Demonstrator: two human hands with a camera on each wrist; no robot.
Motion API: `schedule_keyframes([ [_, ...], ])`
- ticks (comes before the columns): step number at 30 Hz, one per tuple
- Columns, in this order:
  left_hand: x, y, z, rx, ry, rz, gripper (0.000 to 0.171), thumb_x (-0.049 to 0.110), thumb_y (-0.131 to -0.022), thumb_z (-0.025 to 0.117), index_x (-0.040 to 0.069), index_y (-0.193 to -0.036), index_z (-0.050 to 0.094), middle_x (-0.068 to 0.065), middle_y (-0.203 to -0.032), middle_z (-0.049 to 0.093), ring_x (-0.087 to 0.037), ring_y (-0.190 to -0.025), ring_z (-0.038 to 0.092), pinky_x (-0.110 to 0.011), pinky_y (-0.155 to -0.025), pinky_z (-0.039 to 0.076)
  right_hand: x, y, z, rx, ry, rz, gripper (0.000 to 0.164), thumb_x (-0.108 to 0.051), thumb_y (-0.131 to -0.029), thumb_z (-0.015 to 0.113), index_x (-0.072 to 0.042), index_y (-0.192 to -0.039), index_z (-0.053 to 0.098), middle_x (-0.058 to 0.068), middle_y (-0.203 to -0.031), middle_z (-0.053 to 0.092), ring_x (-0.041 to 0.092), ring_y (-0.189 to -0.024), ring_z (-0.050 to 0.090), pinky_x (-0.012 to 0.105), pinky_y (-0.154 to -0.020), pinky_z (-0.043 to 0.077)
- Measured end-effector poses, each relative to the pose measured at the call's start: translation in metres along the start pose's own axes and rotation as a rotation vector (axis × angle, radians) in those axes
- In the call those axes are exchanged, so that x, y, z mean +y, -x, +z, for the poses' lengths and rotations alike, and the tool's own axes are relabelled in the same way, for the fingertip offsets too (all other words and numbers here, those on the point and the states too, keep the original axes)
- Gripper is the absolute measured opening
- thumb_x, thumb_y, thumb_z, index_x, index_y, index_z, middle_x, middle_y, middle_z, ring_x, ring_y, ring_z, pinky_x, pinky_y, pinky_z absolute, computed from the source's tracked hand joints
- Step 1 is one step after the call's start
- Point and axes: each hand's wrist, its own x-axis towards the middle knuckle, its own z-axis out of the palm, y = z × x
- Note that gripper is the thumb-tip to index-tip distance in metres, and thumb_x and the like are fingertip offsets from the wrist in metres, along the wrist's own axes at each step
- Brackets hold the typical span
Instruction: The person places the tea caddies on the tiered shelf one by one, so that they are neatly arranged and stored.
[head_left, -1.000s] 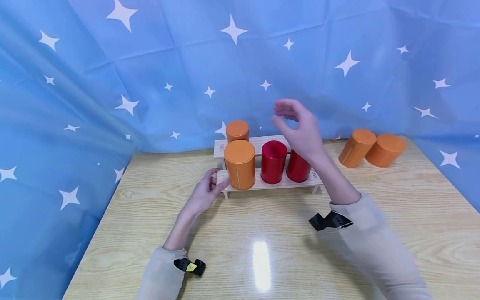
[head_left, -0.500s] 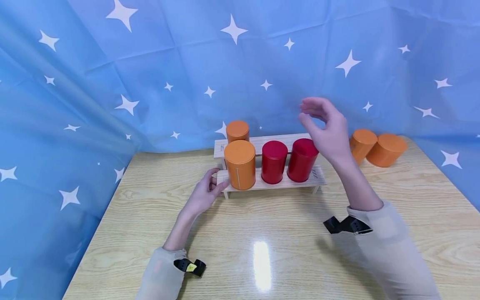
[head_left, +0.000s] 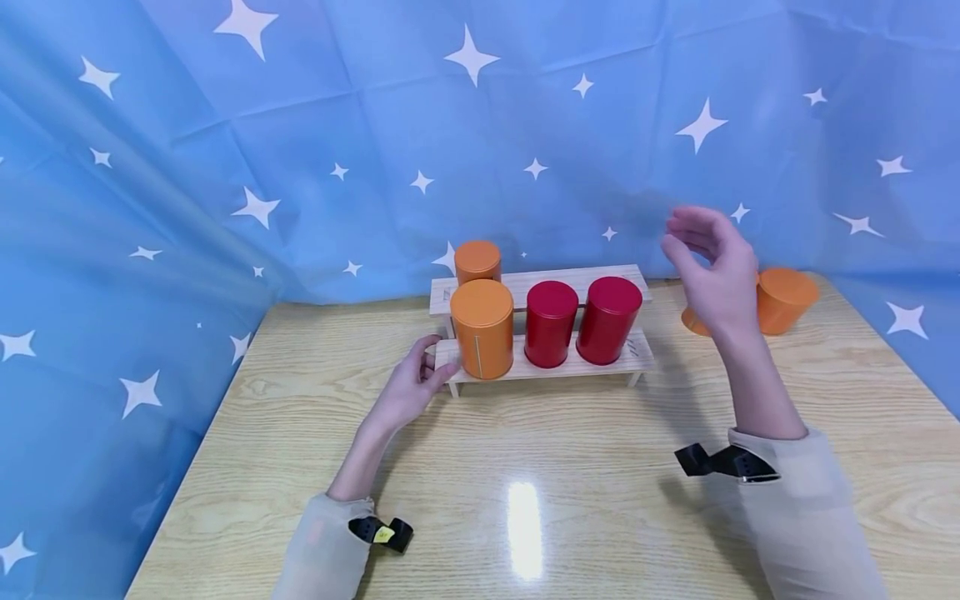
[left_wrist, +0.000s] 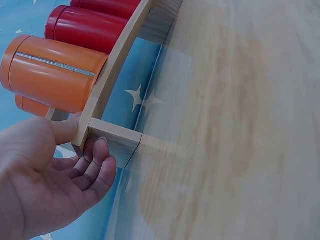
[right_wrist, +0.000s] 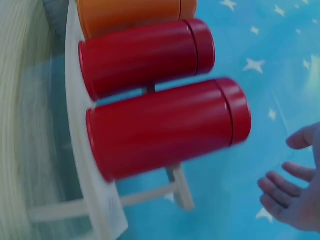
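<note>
A two-step wooden rack (head_left: 527, 287) stands on the table, and my left hand (head_left: 407, 390) grips the left end of its lower step. In the left wrist view the thumb lies on top of the board, with the fingertips underneath. On that step stand a large orange canister (head_left: 483, 333) and two red canisters, the middle one (head_left: 549, 329) and the right one (head_left: 609, 321). A smaller orange canister (head_left: 478, 260) stands on the upper step, partly hidden. My right hand (head_left: 716, 271) is raised in the air to the rack's right, fingers loosely bent, holding nothing.
Two more orange canisters stand on the table at the back right: one (head_left: 785, 298) beside my right hand, the other (head_left: 694, 323) mostly behind it. A blue star-patterned cloth (head_left: 360, 108) hangs along the back and left. Light glares on the table (head_left: 600, 483).
My right hand has moved rightward, from over the right red canister to in front of the orange canisters at the back right. The left hand keeps its grip on the rack.
</note>
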Motion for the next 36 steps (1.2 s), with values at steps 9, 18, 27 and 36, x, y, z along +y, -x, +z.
schedule_keyframes([
  [9, 0.0, 0.0, 0.001, 0.008, -0.007, -0.004, 0.06, 0.021, -0.101, 0.065, 0.001, -0.15, 0.037, -0.009, -0.092, 0.053, -0.019, -0.078, 0.057, -0.027, -0.066, 0.047, 0.025, 0.0, -0.025, 0.049, 0.068, 0.065, 0.036, -0.011, -0.095, 0.067, -0.011, -0.131, 0.062, -0.013, -0.112, 0.061, 0.008, -0.106, 0.058, 0.023, -0.101, 0.042],
  [18, -0.001, 0.0, 0.001, 0.005, 0.005, -0.005, 0.059, 0.019, -0.102, 0.064, 0.001, -0.15, 0.036, -0.009, -0.093, 0.053, -0.019, -0.078, 0.056, -0.028, -0.068, 0.049, 0.049, 0.001, -0.049, 0.046, 0.202, 0.141, 0.052, -0.021, -0.096, 0.066, -0.01, -0.144, 0.051, -0.01, -0.125, 0.053, 0.013, -0.119, 0.051, 0.03, -0.111, 0.034],
  [27, 0.0, 0.0, 0.0, 0.008, -0.005, 0.008, 0.063, 0.023, -0.101, 0.066, 0.0, -0.152, 0.035, -0.007, -0.09, 0.05, -0.017, -0.076, 0.051, -0.026, -0.064, 0.044, 0.071, 0.002, -0.065, -0.008, 0.382, 0.168, 0.066, -0.033, -0.096, 0.065, -0.003, -0.15, 0.042, 0.022, -0.145, 0.043, 0.037, -0.128, 0.042, 0.041, -0.113, 0.032],
  [36, -0.001, 0.0, 0.0, 0.01, -0.003, 0.006, 0.063, 0.023, -0.101, 0.066, 0.001, -0.152, 0.036, -0.007, -0.09, 0.05, -0.018, -0.076, 0.053, -0.026, -0.063, 0.044, 0.094, 0.002, -0.074, -0.046, 0.442, 0.191, 0.07, -0.028, -0.095, 0.066, 0.002, -0.151, 0.038, 0.027, -0.143, 0.04, 0.04, -0.126, 0.037, 0.036, -0.103, 0.032],
])
